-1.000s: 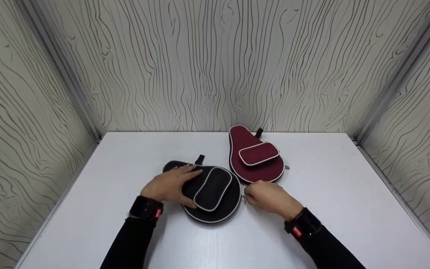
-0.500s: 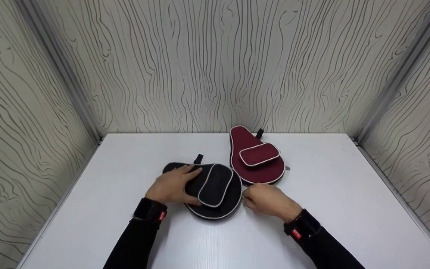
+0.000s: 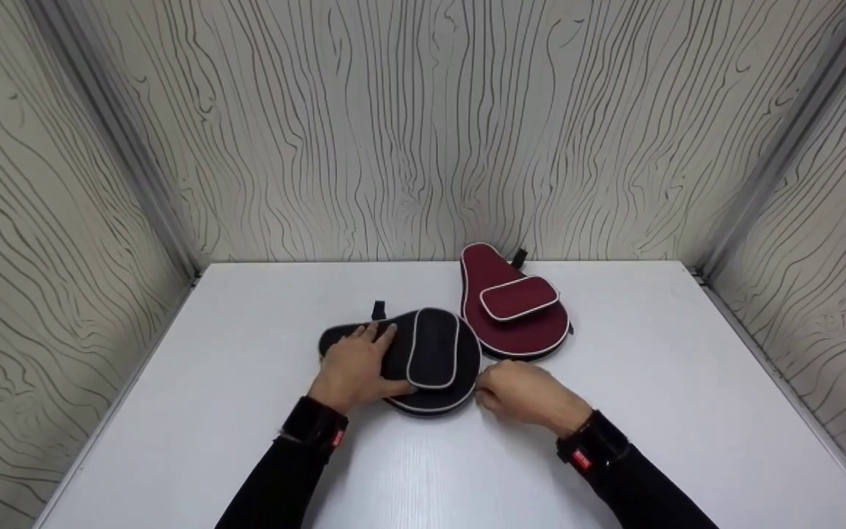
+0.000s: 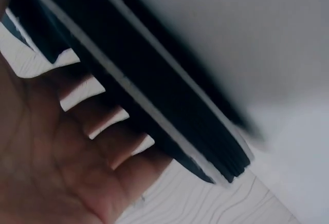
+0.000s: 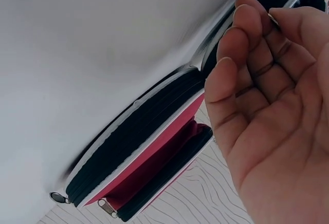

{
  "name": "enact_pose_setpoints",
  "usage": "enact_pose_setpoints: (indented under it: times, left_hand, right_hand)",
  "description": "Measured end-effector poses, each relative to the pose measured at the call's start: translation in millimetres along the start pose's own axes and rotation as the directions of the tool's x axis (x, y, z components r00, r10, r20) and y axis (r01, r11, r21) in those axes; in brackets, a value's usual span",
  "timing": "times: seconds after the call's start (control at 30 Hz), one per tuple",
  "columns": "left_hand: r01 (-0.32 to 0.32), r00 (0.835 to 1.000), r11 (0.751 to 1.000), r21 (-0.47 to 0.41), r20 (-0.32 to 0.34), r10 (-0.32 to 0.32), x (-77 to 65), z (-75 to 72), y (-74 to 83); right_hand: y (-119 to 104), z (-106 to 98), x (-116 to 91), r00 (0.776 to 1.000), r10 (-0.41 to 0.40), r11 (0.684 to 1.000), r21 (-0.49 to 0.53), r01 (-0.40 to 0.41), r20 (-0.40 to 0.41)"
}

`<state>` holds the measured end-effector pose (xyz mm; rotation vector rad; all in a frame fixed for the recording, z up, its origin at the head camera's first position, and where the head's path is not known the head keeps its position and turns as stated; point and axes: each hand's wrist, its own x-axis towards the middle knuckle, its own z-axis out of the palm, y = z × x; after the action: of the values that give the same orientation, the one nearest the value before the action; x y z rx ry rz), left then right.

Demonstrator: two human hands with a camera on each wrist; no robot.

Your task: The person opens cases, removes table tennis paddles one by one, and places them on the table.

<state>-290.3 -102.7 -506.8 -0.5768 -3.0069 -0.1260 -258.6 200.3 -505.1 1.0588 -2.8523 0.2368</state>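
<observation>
A black table tennis bat case (image 3: 397, 356) with white piping and a raised pocket (image 3: 434, 349) lies flat on the white table. My left hand (image 3: 355, 367) rests on its narrow end with fingers spread, the thumb along the pocket's lower edge. At the case's right rim, my right hand (image 3: 522, 389) pinches its zipper pull, mostly hidden by the fingers. In the left wrist view, the black case's side (image 4: 139, 64) shows beyond the fingertips. Just behind the right hand is a maroon bat case (image 3: 518, 334), touching or nearly touching the black one.
The white table (image 3: 247, 308) ends at a wood-grain patterned back panel (image 3: 408, 132), with similar panels at both sides. Zipper pulls (image 5: 59, 197) hang from the maroon case. A black strap loop (image 3: 379, 310) sticks out behind the black case.
The black case has turned counterclockwise, its round end shifting away from me, and the left hand has moved right with it. The maroon case has slid slightly right. The right hand stays nearly in place.
</observation>
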Motion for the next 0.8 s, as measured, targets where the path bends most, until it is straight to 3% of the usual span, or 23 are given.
enact_pose_setpoints:
  times: [0.23, 0.33, 0.6, 0.8]
  left_hand:
    - [0.083, 0.993, 0.996, 0.012, -0.090, -0.082, 1.2, 7.7, 14.5]
    - [0.094, 0.991, 0.995, 0.011, -0.098, -0.093, 2.1, 9.5, 16.6]
    - [0.022, 0.999, 0.999, -0.041, -0.037, -0.024, 2.6, 9.6, 5.7]
    - [-0.028, 0.999, 0.999, -0.030, 0.035, 0.029, -1.4, 2.0, 4.3]
  right_hand:
    - [-8.4, 5.4, 2.8, 0.998, -0.050, 0.998, 0.039, 0.048, 0.044]
    - [-10.9, 6.7, 4.4, 0.996, -0.055, 0.996, 0.071, 0.051, 0.069]
    - [-7.7, 6.1, 5.4, 0.998, -0.055, 0.998, 0.041, 0.054, 0.033]
    - [-3.2, 5.5, 4.4, 1.000, -0.029, 1.000, -0.003, 0.029, -0.003]
